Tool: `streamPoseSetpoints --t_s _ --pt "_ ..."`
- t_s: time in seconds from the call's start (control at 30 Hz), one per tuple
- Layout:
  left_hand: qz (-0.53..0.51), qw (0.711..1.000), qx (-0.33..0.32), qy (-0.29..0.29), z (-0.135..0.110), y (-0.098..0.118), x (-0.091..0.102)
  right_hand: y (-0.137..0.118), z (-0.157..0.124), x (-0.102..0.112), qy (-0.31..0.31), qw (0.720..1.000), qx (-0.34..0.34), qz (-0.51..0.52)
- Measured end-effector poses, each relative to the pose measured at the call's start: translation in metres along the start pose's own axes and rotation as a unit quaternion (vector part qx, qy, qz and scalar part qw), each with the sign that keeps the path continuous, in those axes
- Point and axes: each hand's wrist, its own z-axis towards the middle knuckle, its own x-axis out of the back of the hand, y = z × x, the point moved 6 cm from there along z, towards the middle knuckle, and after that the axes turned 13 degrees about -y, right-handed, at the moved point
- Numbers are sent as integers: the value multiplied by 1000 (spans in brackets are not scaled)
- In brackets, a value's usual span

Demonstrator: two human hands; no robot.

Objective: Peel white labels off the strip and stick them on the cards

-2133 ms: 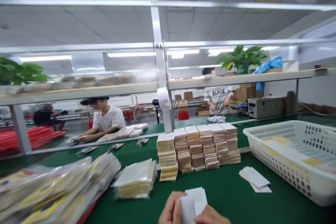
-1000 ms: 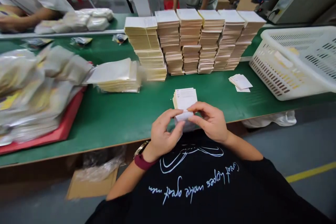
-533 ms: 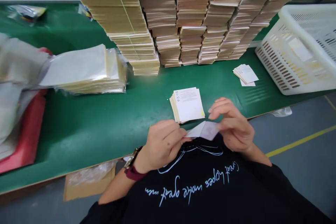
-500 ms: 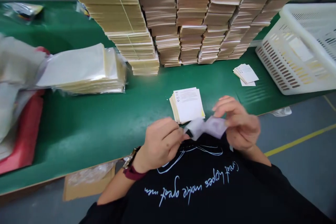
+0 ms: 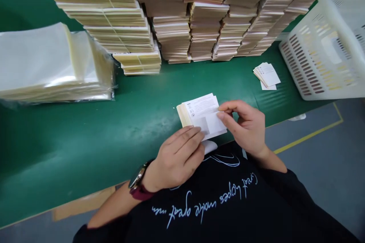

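While hands point(image 5: 178, 159) sit apart, right point(image 5: 248, 127) pinching film point(image 5: 215, 121) over cards point(image 5: 200, 104), left point(image 5: 178, 159) of unclear grip, green tabletop point(image 5: 85, 140) borders grey floor point(image 5: 322, 159)

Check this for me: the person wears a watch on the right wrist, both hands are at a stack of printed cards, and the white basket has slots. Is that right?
Not quite: the head view shows the watch on the left wrist. The rest holds: the left hand and right hand are at the stack of printed cards, and the white basket has slots.
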Motion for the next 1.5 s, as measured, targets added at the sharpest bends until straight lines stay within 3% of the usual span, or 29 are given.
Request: streamPoseSetpoints --t_s 0.2,0.47,0.63,0.77,0.87,1.03,1.23,1.3,1.5 --pt "-26 1000 1 9 -1 -4 3 -1 6 -9 -37 999 -4 -26" --pt "-45 999 9 -6 0 -4 1 -1 6 -12 -43 998 6 -54" --pt "-37 999 8 -14 0 -4 0 -12 7 -22 -52 974 78 -208" --pt "-41 999 8 -14 -1 -5 -1 -3 11 -11 0 961 31 -276" --pt "-43 999 8 -15 -3 -5 -1 14 12 1 -8 976 -39 -216" --pt "-48 998 3 -26 -7 -5 -4 35 5 -12 -155 982 -108 -18" --pt "-38 999 -20 -21 -7 -1 0 49 5 -34 -180 931 -166 269" --pt "-37 999 -22 -26 -7 0 1 52 6 -36 -174 924 -174 295" --pt "23 998 -31 -49 -4 9 2 56 8 -24 -127 941 -133 283"
